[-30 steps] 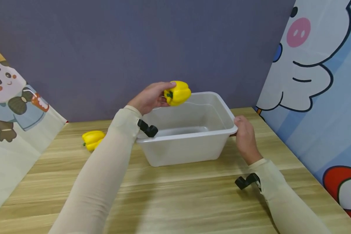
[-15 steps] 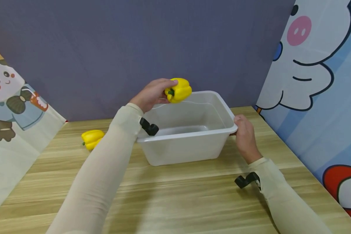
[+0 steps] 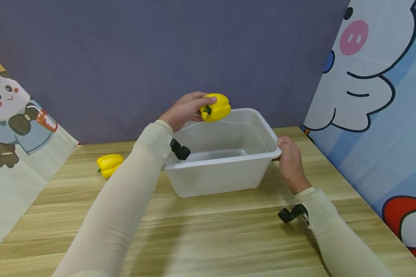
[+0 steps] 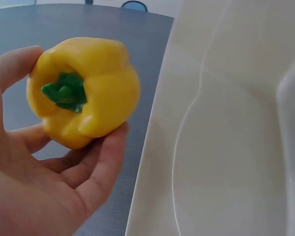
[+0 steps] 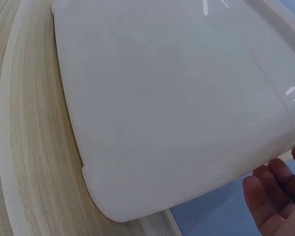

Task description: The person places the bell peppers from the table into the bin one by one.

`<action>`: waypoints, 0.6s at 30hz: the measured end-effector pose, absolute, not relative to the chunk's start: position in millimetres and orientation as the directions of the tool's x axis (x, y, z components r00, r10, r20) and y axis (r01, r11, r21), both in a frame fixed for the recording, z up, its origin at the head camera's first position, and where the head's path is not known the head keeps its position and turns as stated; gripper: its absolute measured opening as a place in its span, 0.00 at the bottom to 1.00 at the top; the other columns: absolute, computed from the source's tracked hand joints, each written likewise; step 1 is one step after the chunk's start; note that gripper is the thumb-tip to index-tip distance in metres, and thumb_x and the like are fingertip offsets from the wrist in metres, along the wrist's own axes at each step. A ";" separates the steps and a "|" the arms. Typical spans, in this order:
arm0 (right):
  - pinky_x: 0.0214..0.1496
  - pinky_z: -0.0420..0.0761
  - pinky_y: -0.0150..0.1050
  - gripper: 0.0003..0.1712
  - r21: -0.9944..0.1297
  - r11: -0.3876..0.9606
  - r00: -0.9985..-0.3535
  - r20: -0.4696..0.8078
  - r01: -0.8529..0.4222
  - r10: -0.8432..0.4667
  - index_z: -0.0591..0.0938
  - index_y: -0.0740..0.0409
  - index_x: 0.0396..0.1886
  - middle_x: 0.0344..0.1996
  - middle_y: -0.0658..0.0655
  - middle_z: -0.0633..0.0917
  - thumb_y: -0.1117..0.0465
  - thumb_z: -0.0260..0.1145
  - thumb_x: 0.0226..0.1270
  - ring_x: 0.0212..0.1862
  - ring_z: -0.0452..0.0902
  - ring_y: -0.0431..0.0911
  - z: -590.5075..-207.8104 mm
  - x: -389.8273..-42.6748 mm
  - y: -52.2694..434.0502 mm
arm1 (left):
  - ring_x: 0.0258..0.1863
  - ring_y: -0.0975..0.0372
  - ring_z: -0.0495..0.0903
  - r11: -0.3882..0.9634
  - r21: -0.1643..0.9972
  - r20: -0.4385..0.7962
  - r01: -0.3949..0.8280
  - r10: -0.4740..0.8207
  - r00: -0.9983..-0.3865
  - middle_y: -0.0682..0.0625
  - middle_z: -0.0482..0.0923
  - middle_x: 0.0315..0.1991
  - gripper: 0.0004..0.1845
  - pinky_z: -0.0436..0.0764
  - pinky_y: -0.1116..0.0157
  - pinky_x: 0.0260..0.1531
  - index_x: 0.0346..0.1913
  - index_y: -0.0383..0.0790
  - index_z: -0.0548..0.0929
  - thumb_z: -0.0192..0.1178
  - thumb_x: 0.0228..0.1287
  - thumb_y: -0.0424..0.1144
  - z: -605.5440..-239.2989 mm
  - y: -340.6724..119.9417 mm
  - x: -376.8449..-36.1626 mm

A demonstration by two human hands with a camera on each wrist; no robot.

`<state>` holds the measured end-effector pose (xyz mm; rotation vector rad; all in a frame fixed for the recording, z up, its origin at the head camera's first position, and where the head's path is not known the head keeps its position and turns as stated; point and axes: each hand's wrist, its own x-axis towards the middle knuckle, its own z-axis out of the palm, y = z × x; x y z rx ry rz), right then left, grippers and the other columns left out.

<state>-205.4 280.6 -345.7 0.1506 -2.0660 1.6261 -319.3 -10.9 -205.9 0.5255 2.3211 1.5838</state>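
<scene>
The left hand (image 3: 183, 111) holds a glossy yellow pepper (image 3: 216, 108), green stem near, above the tub (image 3: 228, 169). The right hand (image 3: 290, 163) grips the tub's right rim, fingers mostly hidden.

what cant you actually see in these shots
- Second yellow pepper, head view: its right end is hidden behind the left sleeve.
- Right hand fingers, head view: tucked under the tub rim.
- Held pepper, left wrist view: far side faces away.
</scene>
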 end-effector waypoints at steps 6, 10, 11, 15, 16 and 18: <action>0.35 0.82 0.33 0.22 -0.881 0.276 -0.868 0.447 -0.384 0.217 0.72 0.72 0.40 0.35 0.61 0.78 0.57 0.41 0.81 0.33 0.79 0.41 -346.0 -203.9 280.6 | 0.52 0.56 0.79 0.325 0.930 0.016 0.172 0.432 -0.902 0.51 0.76 0.57 0.31 0.80 0.61 0.55 0.68 0.48 0.72 0.63 0.68 0.58 -206.0 -5.5 -318.6; 0.35 0.81 0.33 0.21 -0.880 0.279 -0.863 0.450 -0.385 0.229 0.72 0.73 0.39 0.34 0.58 0.78 0.58 0.41 0.80 0.32 0.78 0.41 -345.9 -204.5 280.0 | 0.52 0.58 0.78 0.334 0.919 0.044 0.207 0.437 -0.898 0.53 0.75 0.59 0.33 0.79 0.62 0.54 0.70 0.48 0.70 0.63 0.68 0.57 -207.6 -3.3 -318.4; 0.34 0.81 0.33 0.21 -0.880 0.274 -0.861 0.452 -0.388 0.233 0.72 0.73 0.38 0.33 0.57 0.78 0.59 0.41 0.80 0.32 0.77 0.41 -345.8 -204.9 279.5 | 0.52 0.58 0.78 0.339 0.915 0.051 0.218 0.439 -0.897 0.53 0.75 0.59 0.33 0.79 0.61 0.55 0.71 0.48 0.70 0.63 0.68 0.57 -208.4 -3.2 -318.7; 0.33 0.81 0.33 0.20 -0.879 0.256 -0.854 0.462 -0.403 0.241 0.72 0.73 0.37 0.31 0.54 0.78 0.60 0.42 0.79 0.30 0.77 0.40 -345.9 -206.1 278.7 | 0.52 0.59 0.77 0.350 0.904 0.074 0.248 0.442 -0.894 0.53 0.75 0.59 0.34 0.79 0.61 0.55 0.72 0.50 0.69 0.64 0.67 0.57 -210.6 -3.0 -319.7; 0.33 0.81 0.33 0.19 -0.879 0.252 -0.852 0.463 -0.406 0.244 0.72 0.73 0.37 0.31 0.53 0.78 0.61 0.42 0.79 0.30 0.77 0.40 -346.0 -206.1 278.6 | 0.52 0.59 0.77 0.352 0.902 0.075 0.250 0.442 -0.894 0.53 0.75 0.58 0.34 0.79 0.61 0.54 0.72 0.50 0.69 0.64 0.67 0.57 -211.0 -2.7 -320.0; 0.33 0.81 0.32 0.19 -0.878 0.247 -0.850 0.466 -0.410 0.247 0.72 0.74 0.37 0.30 0.51 0.78 0.61 0.42 0.78 0.30 0.77 0.39 -346.2 -205.8 278.8 | 0.52 0.59 0.77 0.356 0.900 0.073 0.251 0.445 -0.893 0.53 0.75 0.58 0.34 0.79 0.61 0.54 0.72 0.51 0.69 0.65 0.67 0.56 -211.8 -1.9 -320.3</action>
